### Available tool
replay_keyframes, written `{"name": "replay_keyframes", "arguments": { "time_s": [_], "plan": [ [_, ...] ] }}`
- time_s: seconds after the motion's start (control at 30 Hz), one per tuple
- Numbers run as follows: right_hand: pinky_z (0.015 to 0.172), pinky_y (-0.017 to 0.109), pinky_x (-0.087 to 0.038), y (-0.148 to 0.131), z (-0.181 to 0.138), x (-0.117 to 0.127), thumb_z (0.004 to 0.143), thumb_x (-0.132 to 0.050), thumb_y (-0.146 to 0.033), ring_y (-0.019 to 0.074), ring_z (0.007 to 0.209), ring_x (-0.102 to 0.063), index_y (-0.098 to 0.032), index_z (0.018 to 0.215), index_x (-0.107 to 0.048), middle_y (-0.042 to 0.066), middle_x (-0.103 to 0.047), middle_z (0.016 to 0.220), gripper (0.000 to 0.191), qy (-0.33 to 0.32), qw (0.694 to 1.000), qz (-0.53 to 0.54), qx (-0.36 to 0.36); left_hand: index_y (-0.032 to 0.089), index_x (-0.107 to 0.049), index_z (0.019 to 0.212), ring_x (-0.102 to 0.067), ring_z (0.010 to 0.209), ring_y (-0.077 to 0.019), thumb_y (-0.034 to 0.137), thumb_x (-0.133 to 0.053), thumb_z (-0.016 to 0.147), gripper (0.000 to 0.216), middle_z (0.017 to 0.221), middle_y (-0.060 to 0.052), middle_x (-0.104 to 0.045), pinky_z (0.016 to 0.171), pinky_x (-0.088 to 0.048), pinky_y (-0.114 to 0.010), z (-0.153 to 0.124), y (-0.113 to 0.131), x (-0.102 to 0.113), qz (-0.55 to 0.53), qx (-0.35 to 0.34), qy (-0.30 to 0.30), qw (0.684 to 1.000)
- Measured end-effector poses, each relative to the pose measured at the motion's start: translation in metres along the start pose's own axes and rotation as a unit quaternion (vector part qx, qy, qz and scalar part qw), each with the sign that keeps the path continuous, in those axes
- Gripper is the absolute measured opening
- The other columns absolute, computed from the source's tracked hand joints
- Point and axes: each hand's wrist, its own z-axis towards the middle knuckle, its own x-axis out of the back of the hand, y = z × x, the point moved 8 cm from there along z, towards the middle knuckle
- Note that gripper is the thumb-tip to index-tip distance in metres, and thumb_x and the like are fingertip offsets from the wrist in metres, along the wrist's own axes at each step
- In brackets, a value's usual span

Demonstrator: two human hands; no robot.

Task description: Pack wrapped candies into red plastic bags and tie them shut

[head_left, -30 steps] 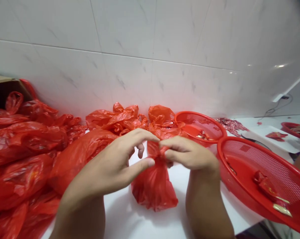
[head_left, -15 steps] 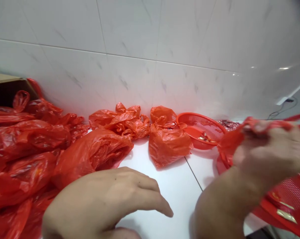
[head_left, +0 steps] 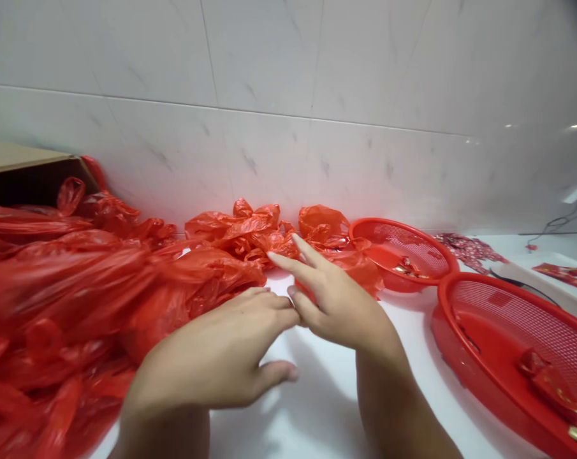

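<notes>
My left hand [head_left: 221, 350] is held over the white table, palm down, its thumb away from its loosely bent fingers. Its fingertips meet or overlap those of my right hand [head_left: 343, 303]; I cannot tell whether they touch. The right hand has its fingers spread, and nothing shows in either hand. Beyond the right hand sits a red plastic bag [head_left: 365, 271], partly covered by it. To the left of my left hand lies a heap of filled red plastic bags [head_left: 78, 274], somewhat blurred.
More red bags [head_left: 240, 229] lie along the tiled wall. Two red mesh baskets [head_left: 448, 255] with small packets stand on the right. Behind them are red-and-white pieces [head_left: 472, 248] and a white tray [head_left: 551, 287] with red packets. An open cardboard box [head_left: 25, 156] stands far left.
My right hand, which gripped a red plastic bag over the right basket, has swung left to my left hand and is now bare. The view has turned slightly right. The left heap looks fuller.
</notes>
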Motion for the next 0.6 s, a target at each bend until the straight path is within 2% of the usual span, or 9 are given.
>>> {"name": "replay_keyframes", "arguments": {
  "time_s": [0.03, 0.13, 0.2, 0.3, 0.37, 0.43, 0.5, 0.53, 0.6],
  "plan": [
    [0.12, 0.055, -0.041, 0.006, 0.0, 0.007, 0.098, -0.053, -0.027, 0.0348, 0.154, -0.04, -0.028, 0.15, -0.058, 0.01, -0.04, 0.168, 0.053, 0.017, 0.999, -0.027, -0.015, 0.027, -0.073, 0.122, -0.071, 0.112, -0.0328, 0.036, -0.078, 0.086, 0.038, 0.122, -0.009, -0.076, 0.097, -0.057, -0.043, 0.002, -0.005, 0.0, 0.011, 0.016, 0.006, 1.0],
    [0.111, 0.048, -0.051, 0.023, -0.011, 0.041, 0.1, -0.055, -0.031, 0.0304, 0.137, -0.061, -0.026, 0.137, -0.069, 0.01, -0.065, 0.146, 0.04, 0.104, 0.993, -0.044, -0.047, 0.028, -0.072, 0.123, -0.073, 0.107, -0.0298, 0.036, -0.075, 0.088, 0.036, 0.121, -0.007, -0.076, 0.091, -0.058, -0.039, 0.004, -0.008, 0.0, -0.002, 0.017, 0.007, 1.0],
    [0.094, 0.041, -0.06, 0.038, -0.024, 0.068, 0.101, -0.056, -0.035, 0.0269, 0.112, -0.074, -0.026, 0.128, -0.073, 0.009, -0.076, 0.126, 0.033, 0.168, 0.981, -0.039, -0.09, 0.028, -0.071, 0.125, -0.073, 0.107, -0.0285, 0.036, -0.076, 0.087, 0.039, 0.121, -0.005, -0.076, 0.089, -0.058, -0.037, 0.003, -0.003, 0.001, -0.018, 0.003, -0.001, 1.0],
    [0.074, 0.038, -0.061, 0.069, -0.037, 0.092, 0.101, -0.055, -0.044, 0.0217, 0.074, -0.076, -0.026, 0.123, -0.074, 0.008, -0.08, 0.113, 0.034, 0.208, 0.959, -0.06, -0.183, 0.028, -0.07, 0.127, -0.074, 0.107, -0.028, 0.035, -0.077, 0.086, 0.042, 0.121, -0.004, -0.077, 0.089, -0.058, -0.036, 0.002, 0.002, 0.001, -0.025, -0.002, -0.01, 1.0],
    [0.074, 0.04, -0.06, 0.091, -0.034, 0.091, 0.101, -0.055, -0.046, 0.0214, 0.072, -0.075, -0.028, 0.13, -0.071, 0.008, -0.078, 0.118, 0.038, 0.187, 0.953, -0.081, -0.224, 0.028, -0.071, 0.125, -0.074, 0.106, -0.0278, 0.034, -0.076, 0.087, 0.04, 0.121, -0.004, -0.077, 0.088, -0.058, -0.036, 0.002, 0.003, 0.001, -0.024, 0.0, -0.008, 1.0],
    [0.083, 0.041, -0.06, 0.112, -0.023, 0.078, 0.097, -0.061, -0.045, 0.0242, 0.087, -0.077, -0.028, 0.148, -0.059, 0.011, -0.072, 0.134, 0.054, 0.145, 0.956, -0.101, -0.235, 0.028, -0.071, 0.124, -0.074, 0.106, -0.0275, 0.035, -0.076, 0.087, 0.038, 0.121, -0.004, -0.077, 0.087, -0.058, -0.035, 0.002, 0.002, 0.0, -0.024, 0.001, -0.004, 1.0],
    [0.089, 0.04, -0.059, 0.132, -0.009, 0.057, 0.09, -0.07, -0.04, 0.0262, 0.101, -0.076, -0.025, 0.159, -0.045, 0.014, -0.067, 0.143, 0.076, 0.077, 0.96, -0.119, -0.244, 0.028, -0.071, 0.125, -0.074, 0.106, -0.0275, 0.035, -0.076, 0.087, 0.038, 0.121, -0.005, -0.077, 0.087, -0.058, -0.035, 0.004, 0.001, -0.001, -0.025, 0.002, -0.004, 1.0],
    [0.088, 0.038, -0.058, 0.142, -0.004, 0.046, 0.086, -0.073, -0.037, 0.0264, 0.102, -0.076, -0.023, 0.158, -0.047, 0.015, -0.069, 0.14, 0.078, 0.032, 0.957, -0.126, -0.258, 0.028, -0.071, 0.126, -0.074, 0.107, -0.0276, 0.035, -0.076, 0.087, 0.04, 0.122, -0.005, -0.077, 0.088, -0.058, -0.035, 0.004, 0.001, -0.002, -0.025, 0.004, -0.004, 1.0],
    [0.081, 0.034, -0.058, 0.155, -0.002, 0.03, 0.083, -0.075, -0.032, 0.0251, 0.095, -0.077, -0.021, 0.141, -0.066, 0.012, -0.078, 0.122, 0.06, -0.05, 0.949, -0.126, -0.284, 0.028, -0.07, 0.128, -0.074, 0.108, -0.0279, 0.035, -0.076, 0.087, 0.042, 0.123, -0.004, -0.076, 0.089, -0.058, -0.036, 0.006, 0.0, -0.003, -0.024, 0.006, -0.007, 1.0]
  ]
}}
